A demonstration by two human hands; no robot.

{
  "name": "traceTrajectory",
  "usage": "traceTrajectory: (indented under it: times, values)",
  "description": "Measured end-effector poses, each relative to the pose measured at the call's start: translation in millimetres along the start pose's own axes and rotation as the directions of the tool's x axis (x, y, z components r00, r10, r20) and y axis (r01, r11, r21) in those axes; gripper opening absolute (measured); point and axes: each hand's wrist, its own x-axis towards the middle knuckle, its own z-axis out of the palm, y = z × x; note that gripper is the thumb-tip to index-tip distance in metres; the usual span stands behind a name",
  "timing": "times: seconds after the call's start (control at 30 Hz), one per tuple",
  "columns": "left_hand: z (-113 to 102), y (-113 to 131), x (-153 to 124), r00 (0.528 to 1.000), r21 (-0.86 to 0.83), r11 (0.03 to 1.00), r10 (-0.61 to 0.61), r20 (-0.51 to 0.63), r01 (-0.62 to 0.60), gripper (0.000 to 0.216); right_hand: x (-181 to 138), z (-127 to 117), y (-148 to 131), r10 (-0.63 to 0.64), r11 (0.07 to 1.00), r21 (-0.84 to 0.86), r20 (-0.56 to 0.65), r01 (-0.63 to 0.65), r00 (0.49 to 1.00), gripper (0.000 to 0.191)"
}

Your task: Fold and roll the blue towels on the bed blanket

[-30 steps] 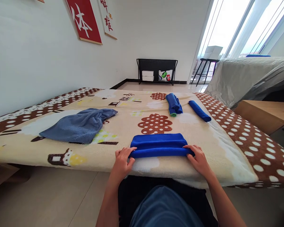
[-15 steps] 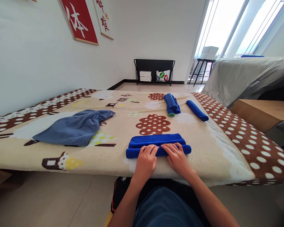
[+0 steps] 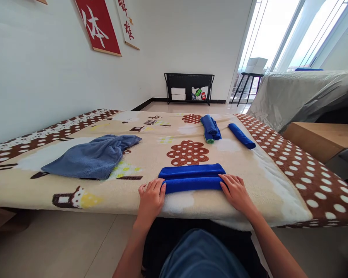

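Observation:
A bright blue towel (image 3: pixel 191 178), partly rolled into a long bar, lies near the front edge of the patterned blanket (image 3: pixel 150 154). My left hand (image 3: pixel 150 199) rests at the roll's left end, fingers curled against it. At the right end my right hand (image 3: pixel 234 192) presses its fingers on the roll. A loose grey-blue towel (image 3: pixel 92 156) lies to the left. Two rolled blue towels (image 3: pixel 211 127) are stacked at the back, and a single blue roll (image 3: pixel 243 136) lies to their right.
The blanket covers a low bed against a white wall with red hangings (image 3: pixel 100 25). A wooden box (image 3: pixel 319 139) and a plastic-covered sofa (image 3: pixel 301 94) stand to the right. A black rack (image 3: pixel 188 88) and a stool (image 3: pixel 249 87) stand by the window behind.
My hands went from the roll's ends to its middle half a second ago, then slid back out to the ends. The roll is a little tighter and shorter.

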Motion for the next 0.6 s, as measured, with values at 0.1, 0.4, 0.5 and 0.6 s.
traceTrajectory:
  times: [0.1,0.4,0.5,0.6]
  values:
    - [3,14,-1,0.996,0.051,0.998,-0.044,-0.077,0.048,0.032,2,-1,-10,0.016,0.998,-0.062,-0.016,-0.016,1.000,0.039]
    - [28,95,22,0.923,-0.069,0.937,0.351,0.156,-0.344,0.038,36,0,-75,-0.236,0.965,0.145,0.119,0.219,0.964,0.043]
    - [29,86,28,0.944,-0.063,0.956,0.293,0.154,-0.286,0.040,38,6,-68,-0.159,0.984,0.094,0.091,0.151,0.983,0.042]
    - [23,53,27,0.979,-0.027,0.985,0.171,0.109,-0.170,0.042,31,8,-43,-0.041,0.999,0.011,0.048,0.040,0.998,0.047]
